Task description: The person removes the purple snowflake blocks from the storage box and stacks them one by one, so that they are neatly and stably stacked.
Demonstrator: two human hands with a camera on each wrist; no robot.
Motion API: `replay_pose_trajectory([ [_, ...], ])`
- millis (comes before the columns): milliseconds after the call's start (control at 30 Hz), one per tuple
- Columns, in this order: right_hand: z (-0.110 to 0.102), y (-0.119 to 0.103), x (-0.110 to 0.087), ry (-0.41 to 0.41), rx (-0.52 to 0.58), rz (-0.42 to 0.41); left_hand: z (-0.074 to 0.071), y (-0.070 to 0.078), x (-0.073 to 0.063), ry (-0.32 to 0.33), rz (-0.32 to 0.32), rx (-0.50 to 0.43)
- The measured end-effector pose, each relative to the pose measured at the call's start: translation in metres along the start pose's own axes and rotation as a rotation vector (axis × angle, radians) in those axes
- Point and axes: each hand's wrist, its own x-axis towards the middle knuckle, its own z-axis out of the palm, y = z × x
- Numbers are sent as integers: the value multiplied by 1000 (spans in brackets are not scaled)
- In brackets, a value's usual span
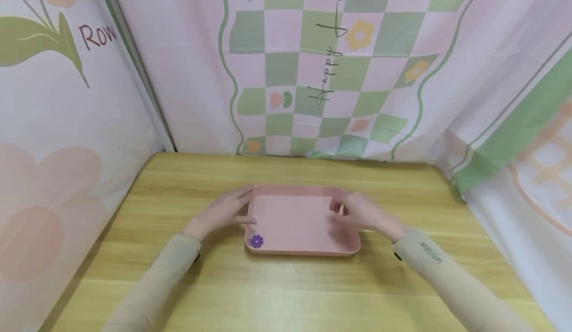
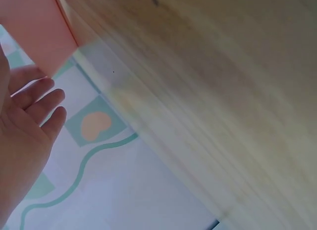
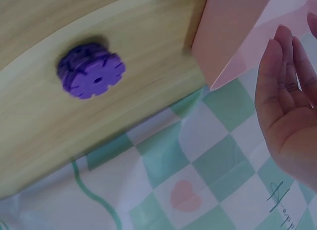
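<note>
A pink rectangular tray (image 1: 295, 223) sits on the table between my hands. Inside its front left corner lies a purple notched disc (image 1: 256, 241), flower-like in outline. At the tray's left edge is my left hand (image 1: 222, 212), thumb over the rim and relaxed fingers beside the outer wall (image 2: 37, 27). My right hand (image 1: 357, 210) hovers over the tray's right end, fingers loosely bent, with nothing visible in them. Several purple notched discs, apparently stacked (image 3: 91, 71), rest on the table outside the tray in the right wrist view; the head view does not show them.
The wooden table (image 1: 286, 292) extends around the tray. A checked curtain (image 1: 330, 74) hangs along its far edge, with patterned cloths at the left (image 1: 53, 173) and right (image 1: 514, 148) sides.
</note>
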Motion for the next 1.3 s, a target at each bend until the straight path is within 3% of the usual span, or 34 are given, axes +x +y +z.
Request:
replay_pose_trajectory([
  [367, 19, -27, 20, -48, 25, -137, 0, -2, 0, 40, 66, 66],
  [733, 26, -57, 34, -90, -37, -108, -3, -3, 1, 43, 82, 42],
  [1000, 32, -74, 46, -158, 60, -90, -4, -6, 4, -25, 37, -21],
  [1300, 43, -87, 60, -186, 101, -168, -7, -6, 4, -60, -14, -140],
])
